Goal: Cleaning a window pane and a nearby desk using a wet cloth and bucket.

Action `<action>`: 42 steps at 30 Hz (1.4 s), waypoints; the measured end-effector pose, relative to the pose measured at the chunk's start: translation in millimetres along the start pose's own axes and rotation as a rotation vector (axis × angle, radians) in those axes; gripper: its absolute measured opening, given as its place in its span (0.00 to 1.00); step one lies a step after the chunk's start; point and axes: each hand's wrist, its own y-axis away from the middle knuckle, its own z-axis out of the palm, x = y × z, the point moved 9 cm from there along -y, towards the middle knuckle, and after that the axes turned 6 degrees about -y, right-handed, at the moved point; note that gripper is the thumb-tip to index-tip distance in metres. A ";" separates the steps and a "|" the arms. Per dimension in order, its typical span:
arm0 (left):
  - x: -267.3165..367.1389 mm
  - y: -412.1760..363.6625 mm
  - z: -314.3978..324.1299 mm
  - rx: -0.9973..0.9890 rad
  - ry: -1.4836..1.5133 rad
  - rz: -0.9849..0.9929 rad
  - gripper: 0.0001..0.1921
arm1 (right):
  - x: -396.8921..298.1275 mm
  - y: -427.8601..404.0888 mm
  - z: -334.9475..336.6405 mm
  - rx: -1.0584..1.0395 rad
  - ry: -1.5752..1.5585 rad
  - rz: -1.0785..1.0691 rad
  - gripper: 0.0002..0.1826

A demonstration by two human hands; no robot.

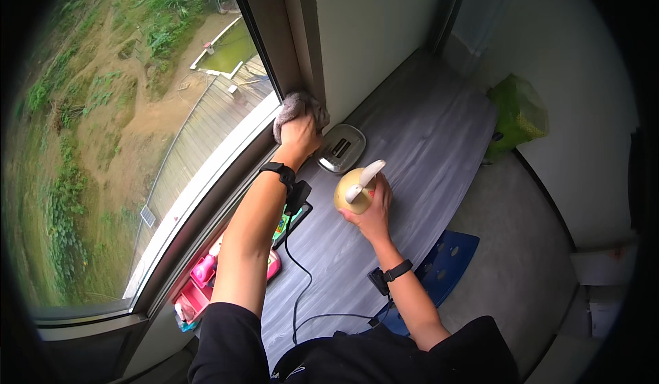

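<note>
My left hand (298, 136) presses a crumpled grey-brown cloth (289, 107) into the lower corner of the window frame (288, 39). The fingers are partly hidden by the cloth. Over the table, my right hand (375, 210) grips a rounded cream-yellow object (345, 191) with two white, ear-like parts on top. Its underside is out of sight, so I cannot tell whether it rests on the table. Between my hands lies a silver box (342, 148) with rounded corners and dark slots.
A grey wood-grain table (412, 121) runs along the wall. Pink toys or containers (198, 294) sit by the window, near a dark-edged tablet-like item (292, 224). A black cable (308, 281) links the devices on my wrists. Beyond are a blue chair (453, 255) and a green bag (517, 116).
</note>
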 end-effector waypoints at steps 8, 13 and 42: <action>-29.8 30.5 22.4 -0.312 -0.275 -0.022 0.23 | -7.1 2.4 21.2 -0.024 0.016 0.034 0.67; -52.1 94.8 -11.1 -0.244 -0.305 -0.078 0.20 | -9.6 -1.0 11.4 -0.010 -0.013 -0.015 0.66; -8.7 58.4 9.3 -0.413 -0.427 0.052 0.13 | 0.1 -6.0 10.9 -0.157 0.005 0.092 0.66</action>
